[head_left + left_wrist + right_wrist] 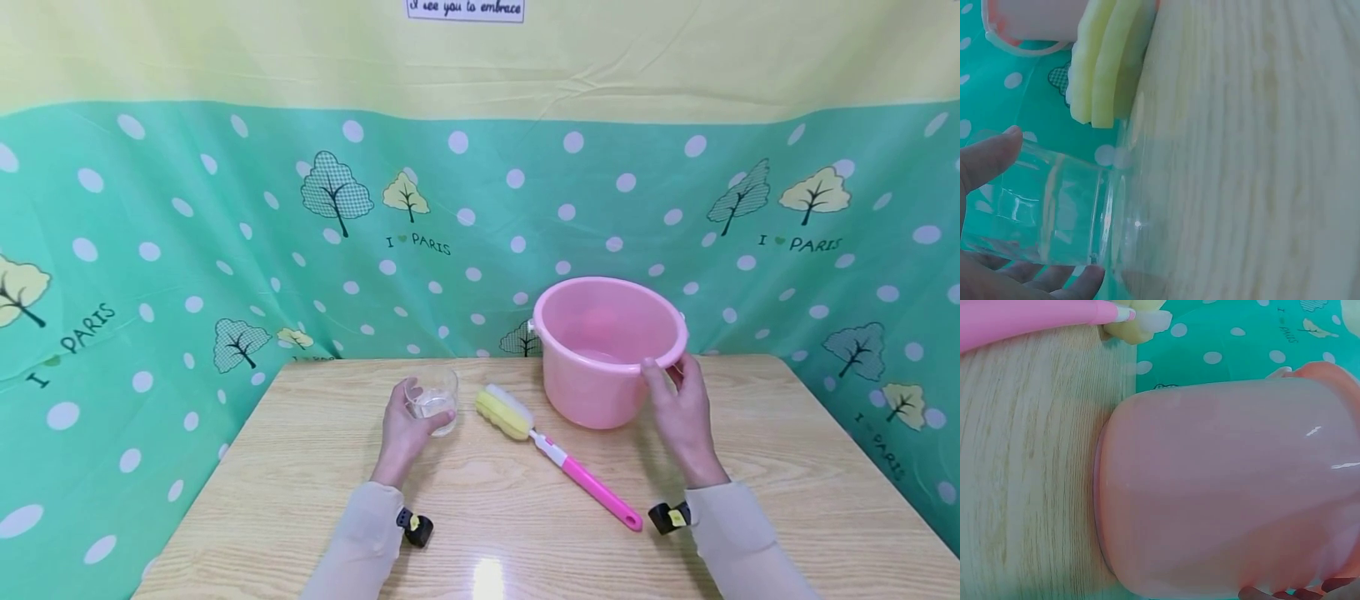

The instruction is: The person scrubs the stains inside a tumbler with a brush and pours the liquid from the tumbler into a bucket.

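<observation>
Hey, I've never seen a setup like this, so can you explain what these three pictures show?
No machine does the work here: you see a person's bare left hand and right hand. The widest picture comes from a camera worn on the head, looking forward and down. The other two come from small black cameras worn on the wrists, so the scene looks turned sideways. On the wooden table lies a sponge brush with a pink handle. The left hand holds a clear glass; the right hand grips the rim of a pink bucket.
</observation>
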A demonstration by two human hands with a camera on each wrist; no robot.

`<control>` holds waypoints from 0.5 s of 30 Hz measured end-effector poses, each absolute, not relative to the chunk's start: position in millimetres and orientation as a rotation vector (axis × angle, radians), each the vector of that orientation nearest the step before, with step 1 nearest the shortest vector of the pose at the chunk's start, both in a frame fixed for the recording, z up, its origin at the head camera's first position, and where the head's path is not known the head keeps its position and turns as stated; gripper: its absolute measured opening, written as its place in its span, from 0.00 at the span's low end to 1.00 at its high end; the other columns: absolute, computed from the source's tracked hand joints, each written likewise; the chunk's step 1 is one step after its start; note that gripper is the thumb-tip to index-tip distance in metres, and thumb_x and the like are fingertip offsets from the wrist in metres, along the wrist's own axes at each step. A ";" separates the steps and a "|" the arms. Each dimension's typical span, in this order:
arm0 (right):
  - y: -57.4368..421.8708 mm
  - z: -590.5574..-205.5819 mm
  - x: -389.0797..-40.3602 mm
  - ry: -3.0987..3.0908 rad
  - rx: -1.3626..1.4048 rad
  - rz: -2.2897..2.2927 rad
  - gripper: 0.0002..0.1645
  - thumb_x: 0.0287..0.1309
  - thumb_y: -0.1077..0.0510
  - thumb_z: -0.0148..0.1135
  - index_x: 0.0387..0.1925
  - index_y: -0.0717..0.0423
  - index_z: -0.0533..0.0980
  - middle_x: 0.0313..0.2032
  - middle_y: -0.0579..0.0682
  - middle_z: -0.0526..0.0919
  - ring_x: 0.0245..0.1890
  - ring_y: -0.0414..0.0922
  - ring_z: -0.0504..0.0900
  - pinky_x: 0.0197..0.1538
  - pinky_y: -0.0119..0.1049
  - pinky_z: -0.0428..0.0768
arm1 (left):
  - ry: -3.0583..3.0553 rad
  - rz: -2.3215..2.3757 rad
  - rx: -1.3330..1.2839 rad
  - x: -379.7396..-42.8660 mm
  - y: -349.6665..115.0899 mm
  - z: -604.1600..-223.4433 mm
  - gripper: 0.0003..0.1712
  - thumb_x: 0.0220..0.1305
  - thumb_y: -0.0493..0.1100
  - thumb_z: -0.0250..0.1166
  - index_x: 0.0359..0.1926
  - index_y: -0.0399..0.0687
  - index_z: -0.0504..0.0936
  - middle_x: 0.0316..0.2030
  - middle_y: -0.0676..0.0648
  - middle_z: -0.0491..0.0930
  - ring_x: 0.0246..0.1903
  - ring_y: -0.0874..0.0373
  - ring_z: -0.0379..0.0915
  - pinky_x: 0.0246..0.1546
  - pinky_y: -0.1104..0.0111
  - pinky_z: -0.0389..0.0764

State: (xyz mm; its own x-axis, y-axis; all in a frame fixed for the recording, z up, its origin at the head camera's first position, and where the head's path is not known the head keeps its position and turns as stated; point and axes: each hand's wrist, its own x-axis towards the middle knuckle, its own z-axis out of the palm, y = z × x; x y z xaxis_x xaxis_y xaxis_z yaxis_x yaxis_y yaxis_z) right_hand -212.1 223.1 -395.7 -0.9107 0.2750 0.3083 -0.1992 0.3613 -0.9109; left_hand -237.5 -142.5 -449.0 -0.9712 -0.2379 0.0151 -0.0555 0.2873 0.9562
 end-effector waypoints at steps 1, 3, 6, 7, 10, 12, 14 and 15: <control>223.1 -395.7 -212.2 -2.217 -0.066 1.571 0.42 0.67 0.41 0.51 0.71 0.58 0.51 0.67 0.59 0.59 0.68 0.54 0.59 0.66 0.53 0.64 | -2.388 -1.772 0.276 -237.2 -142.3 -448.1 0.55 0.43 0.38 0.77 0.70 0.47 0.56 0.64 0.37 0.65 0.66 0.40 0.56 0.66 0.53 0.59; 223.1 -395.9 -212.6 -2.213 -0.064 1.572 0.42 0.67 0.42 0.51 0.71 0.59 0.51 0.67 0.59 0.59 0.68 0.54 0.59 0.66 0.53 0.64 | -2.380 -1.783 0.276 -236.8 -142.2 -446.9 0.55 0.43 0.38 0.77 0.70 0.47 0.56 0.64 0.37 0.65 0.66 0.40 0.56 0.66 0.53 0.61; 223.2 -396.3 -213.0 -2.209 -0.061 1.570 0.42 0.67 0.42 0.51 0.71 0.59 0.51 0.67 0.59 0.59 0.67 0.54 0.59 0.66 0.53 0.64 | -2.370 -1.803 0.275 -236.3 -142.3 -445.3 0.55 0.43 0.39 0.78 0.70 0.48 0.56 0.65 0.38 0.64 0.65 0.40 0.57 0.65 0.52 0.62; 223.3 -396.4 -213.1 -2.208 -0.059 1.569 0.42 0.67 0.42 0.51 0.71 0.59 0.51 0.67 0.59 0.59 0.67 0.54 0.59 0.66 0.53 0.64 | -2.370 -1.805 0.272 -236.2 -142.3 -444.8 0.56 0.43 0.39 0.78 0.71 0.48 0.56 0.65 0.38 0.64 0.65 0.40 0.58 0.64 0.52 0.63; 223.7 -396.4 -212.8 -2.207 -0.053 1.566 0.41 0.67 0.42 0.51 0.71 0.59 0.51 0.67 0.59 0.59 0.67 0.54 0.59 0.66 0.53 0.64 | -2.365 -1.816 0.263 -235.8 -141.7 -443.3 0.56 0.43 0.40 0.78 0.71 0.49 0.56 0.65 0.39 0.64 0.64 0.40 0.58 0.63 0.51 0.64; 223.7 -396.2 -212.4 -2.208 -0.048 1.566 0.42 0.67 0.42 0.51 0.71 0.59 0.51 0.67 0.59 0.59 0.67 0.54 0.59 0.66 0.53 0.63 | -2.361 -1.822 0.258 -234.9 -140.9 -442.3 0.56 0.42 0.40 0.78 0.71 0.49 0.56 0.65 0.39 0.64 0.64 0.40 0.58 0.62 0.50 0.65; 223.3 -396.2 -212.3 -2.210 -0.048 1.573 0.42 0.67 0.42 0.51 0.71 0.59 0.51 0.67 0.59 0.59 0.68 0.54 0.59 0.66 0.53 0.63 | -2.353 -1.825 0.254 -234.1 -140.0 -441.3 0.56 0.42 0.40 0.78 0.71 0.49 0.57 0.65 0.39 0.64 0.63 0.40 0.58 0.62 0.50 0.66; 223.1 -396.2 -212.2 -2.210 -0.047 1.580 0.42 0.67 0.42 0.51 0.71 0.59 0.50 0.67 0.59 0.59 0.68 0.54 0.59 0.66 0.54 0.63 | -2.350 -1.826 0.257 -233.8 -139.6 -441.0 0.55 0.42 0.40 0.78 0.71 0.50 0.57 0.65 0.39 0.64 0.63 0.41 0.59 0.61 0.50 0.66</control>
State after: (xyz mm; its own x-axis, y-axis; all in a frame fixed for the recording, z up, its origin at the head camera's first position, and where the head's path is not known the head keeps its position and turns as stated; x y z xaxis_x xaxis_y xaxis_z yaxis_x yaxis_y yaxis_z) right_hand -212.2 223.1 -396.2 -0.9105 0.2667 0.3159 -0.2126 0.3533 -0.9110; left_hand -233.8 -139.6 -441.0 -0.9734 -0.2285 0.0164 -0.0405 0.2422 0.9694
